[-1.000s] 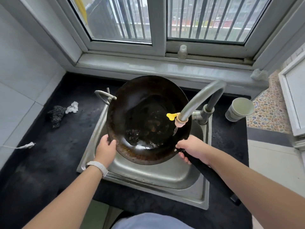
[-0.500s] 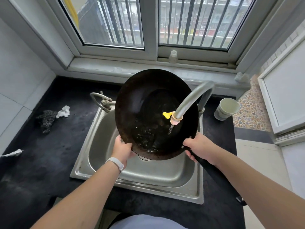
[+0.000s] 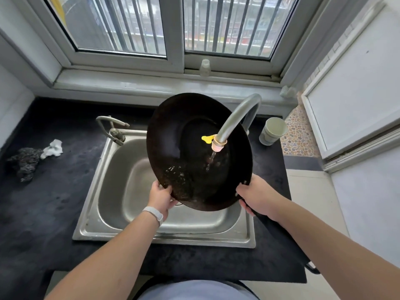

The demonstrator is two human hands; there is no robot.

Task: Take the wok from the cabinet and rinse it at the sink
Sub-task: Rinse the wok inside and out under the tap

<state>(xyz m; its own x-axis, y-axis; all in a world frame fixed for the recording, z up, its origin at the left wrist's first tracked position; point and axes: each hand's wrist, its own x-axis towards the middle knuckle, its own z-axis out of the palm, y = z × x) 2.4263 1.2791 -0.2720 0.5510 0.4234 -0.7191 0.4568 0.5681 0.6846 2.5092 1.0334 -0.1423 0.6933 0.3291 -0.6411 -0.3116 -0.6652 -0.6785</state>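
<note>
**Wok tilted under running tap, held over the sink**

A dark countertop (image 3: 43, 202) is filling most of the view below a barred window (image 3: 173, 24), and a steel sink (image 3: 121, 191) is sitting sunk into it. Over the basin, toward its right side, a black wok (image 3: 184, 148) is being held tipped up on edge, its inside facing the person and its lower rim hanging just above the sink bottom. A curved grey faucet (image 3: 236, 118) is arching in front of the wok's upper right and blocking part of its bowl; a thin stream of water is falling from its pink nozzle onto the dark surface, beside a small yellow tab (image 3: 206, 139).

The left hand (image 3: 161, 197), with a white wristband (image 3: 153, 215) on the wrist, is clasping the wok's lower left rim. The right hand (image 3: 256, 197) is wrapped closed around the wok handle (image 3: 279, 237) where it meets the pan, and the forearm is covering much of that handle.

A pale cup (image 3: 273, 131) is lying tilted on the counter right of the faucet. A second, smaller tap (image 3: 112, 126) is standing at the sink's back left corner. A dark scouring pad (image 3: 25, 162) is touching a white crumpled cloth (image 3: 53, 148) far left. A small bottle (image 3: 205, 67) is standing on the window ledge.
</note>
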